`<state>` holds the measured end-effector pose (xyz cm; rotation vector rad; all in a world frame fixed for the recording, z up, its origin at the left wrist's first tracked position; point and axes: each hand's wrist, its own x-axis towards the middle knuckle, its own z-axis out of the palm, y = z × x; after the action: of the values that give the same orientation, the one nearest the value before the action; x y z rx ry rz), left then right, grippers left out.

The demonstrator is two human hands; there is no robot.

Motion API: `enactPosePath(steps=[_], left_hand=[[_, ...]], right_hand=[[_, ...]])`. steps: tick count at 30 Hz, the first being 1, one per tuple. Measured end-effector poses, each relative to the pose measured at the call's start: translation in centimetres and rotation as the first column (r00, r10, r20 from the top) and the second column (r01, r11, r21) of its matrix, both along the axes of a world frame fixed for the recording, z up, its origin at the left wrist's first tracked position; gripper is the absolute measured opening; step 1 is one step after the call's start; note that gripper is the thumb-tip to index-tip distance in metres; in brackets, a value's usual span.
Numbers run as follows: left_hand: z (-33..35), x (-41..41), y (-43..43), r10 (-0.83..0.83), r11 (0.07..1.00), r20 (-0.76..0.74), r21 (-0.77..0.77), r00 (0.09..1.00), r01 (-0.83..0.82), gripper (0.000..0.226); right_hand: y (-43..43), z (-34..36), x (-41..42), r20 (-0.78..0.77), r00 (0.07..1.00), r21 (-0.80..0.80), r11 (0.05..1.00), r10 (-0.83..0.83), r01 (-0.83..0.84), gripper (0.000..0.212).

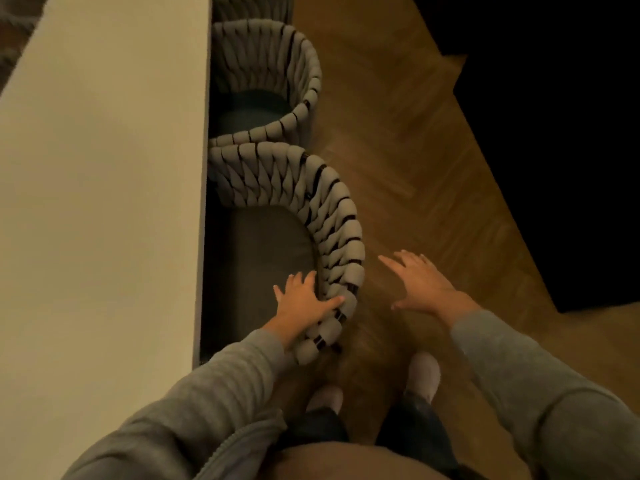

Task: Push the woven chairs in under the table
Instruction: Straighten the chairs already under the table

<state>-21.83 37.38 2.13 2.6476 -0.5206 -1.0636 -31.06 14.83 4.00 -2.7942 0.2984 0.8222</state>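
- Table (104, 202): pale, plain top that fills the left side; its long straight edge runs up the middle of the view.
- Floor (398, 133): brown wood laid in a herringbone pattern, to the right of the table. The room is dimly lit.
- Dark patch (554, 133): black area over the floor at the far right; I cannot tell what it is.
- Near chair (332, 216): curved back woven from thick grey rope, with a dark seat cushion (266, 251). The seat's left part is under the table edge and the back bulges out over the floor.
- Far chair (263, 53): same weave, just beyond the near one, their rims meeting by the table edge. It sits closer in to the table.
- Third chair (252, 6): only a strip of weave at the top edge.
- Sleeves (207, 393): grey, ribbed, one on each arm.
- Left hand (304, 304): laid across the near chair's back rim, fingers spread and fairly straight over the cushion side, thumb along the top of the rope.
- Right hand (422, 282): above the floor beside the chair, fingers spread wide, touching nothing.
- Feet (424, 372): pale footwear on the wood, below the hands.
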Motion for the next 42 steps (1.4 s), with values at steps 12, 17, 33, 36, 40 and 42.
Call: enactPosePath(steps=[12,17,33,36,40,42], left_hand=[[0.0,0.2,-10.0,0.703,0.502,-0.52,-0.121,0.486,-0.856,0.105],[-0.5,-1.2,-11.8,0.772,0.483,-0.454,-0.035,0.445,-0.875,0.1],[-5.9,1.6,-15.0,0.767,0.641,-0.137,0.152,0.626,-0.752,0.052],[-5.8,1.4,-15.6,0.778,0.625,-0.082,0.206,0.623,-0.753,0.051],[-5.6,0.8,-15.9,0.795,0.594,-0.023,0.227,0.606,-0.772,0.052],[-5.2,0.2,-16.6,0.792,0.594,-0.008,0.239,0.61,-0.768,0.052]], right_hand=[[-11.9,-0.9,16.5,-0.046,0.783,-0.039,0.782,0.62,-0.622,0.115],[-11.4,-0.9,22.1,-0.01,0.599,-0.061,0.597,0.801,-0.8,0.112],[-5.6,-4.9,37.1,-0.248,-0.009,-0.323,-0.092,0.969,-0.942,0.049],[-4.7,-5.1,37.6,-0.291,-0.087,-0.312,-0.18,0.953,-0.933,0.045],[-4.9,-5.1,37.9,-0.267,-0.166,-0.262,-0.238,0.949,-0.935,0.048],[-5.6,-5.4,37.7,-0.253,-0.205,-0.227,-0.263,0.946,-0.938,0.051]])
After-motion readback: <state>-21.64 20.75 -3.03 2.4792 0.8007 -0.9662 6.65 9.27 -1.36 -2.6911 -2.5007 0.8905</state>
